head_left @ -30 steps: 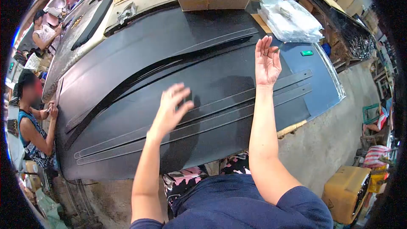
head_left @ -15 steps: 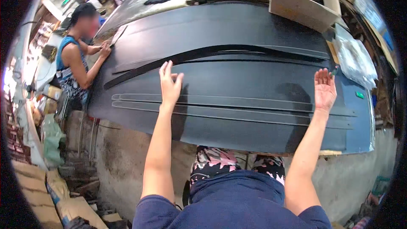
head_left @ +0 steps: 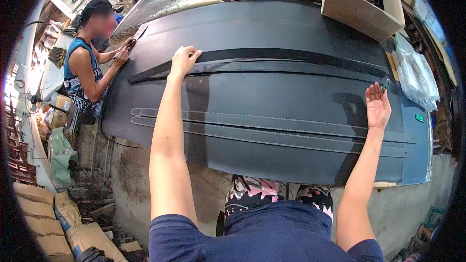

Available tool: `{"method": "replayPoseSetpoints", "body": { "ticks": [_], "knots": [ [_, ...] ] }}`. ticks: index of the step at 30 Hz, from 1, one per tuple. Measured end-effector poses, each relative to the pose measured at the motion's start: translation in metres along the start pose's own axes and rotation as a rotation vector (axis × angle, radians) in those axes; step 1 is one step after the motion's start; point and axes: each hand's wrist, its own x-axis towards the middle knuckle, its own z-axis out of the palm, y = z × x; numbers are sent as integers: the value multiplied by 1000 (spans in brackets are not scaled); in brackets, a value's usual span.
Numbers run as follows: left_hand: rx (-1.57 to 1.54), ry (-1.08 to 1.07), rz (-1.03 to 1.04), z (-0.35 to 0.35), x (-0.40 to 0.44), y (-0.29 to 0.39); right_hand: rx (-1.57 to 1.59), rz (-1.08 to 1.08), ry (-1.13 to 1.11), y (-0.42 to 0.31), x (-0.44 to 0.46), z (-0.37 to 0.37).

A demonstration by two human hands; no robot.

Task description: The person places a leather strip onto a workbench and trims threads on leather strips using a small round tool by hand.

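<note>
A long black strip lies in a shallow arc across the dark table sheet. My left hand is at its left part, fingers curled over it and thumb pointing right. Just below runs a second, straighter dark strip. My right hand is near the right ends of these strips, palm up and fingers stretched out. A small dark green object shows at its fingertips; whether it is held is unclear. Closer to me lie two long stitched black straps, side by side with rounded left ends.
A cardboard box stands at the far right, with clear plastic bags beside it. A green lighter-like item lies at the right edge. A co-worker sits at the left end, hands on a dark strip. Another person is farther back.
My left hand has moved up and left onto the black strip, its fingers curling. The strip's left end has shifted upward, flattening the arc. My right hand stays near the right ends.
</note>
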Motion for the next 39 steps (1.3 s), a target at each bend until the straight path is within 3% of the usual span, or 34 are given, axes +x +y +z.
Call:
{"method": "replayPoseSetpoints", "body": {
  "ticks": [3, 4, 7, 8, 9, 11, 13, 14, 23, 29, 36, 39],
  "knots": [
    [45, -30, 101, 15, 25, -12, 3, 20, -17, -1, 0, 1],
    [64, 121, 42, 17, 19, 4, 6, 24, -20, -2, -1, 1],
    [-22, 23, -45, 22, 16, 36, 11, 20, -27, -2, -1, 2],
    [-29, -56, -14, 25, 13, 47, 14, 15, -22, -2, -1, 1],
    [-188, -267, -93, 24, 12, 63, 15, 13, -16, -2, -2, 2],
    [-369, -320, -30, 40, -2, 78, 14, 11, 1, 0, -2, 4],
    [-376, -318, -92, 51, -10, 94, 9, 16, 1, 2, -1, 6],
    [-407, -246, -82, 57, -10, 96, 5, 20, -4, 3, -1, 7],
    [-194, -355, -108, 71, 18, 101, 19, -9, -4, 3, -3, 10],
    [-403, -613, -350, 58, 29, 105, 29, -3, -20, 7, -1, 13],
    [-785, -528, -295, 20, -10, 100, 81, -17, 14, 7, 0, 8],
    [-743, -520, -213, -19, -38, 86, 101, -22, -2, 5, 2, 1]
  ]
}}
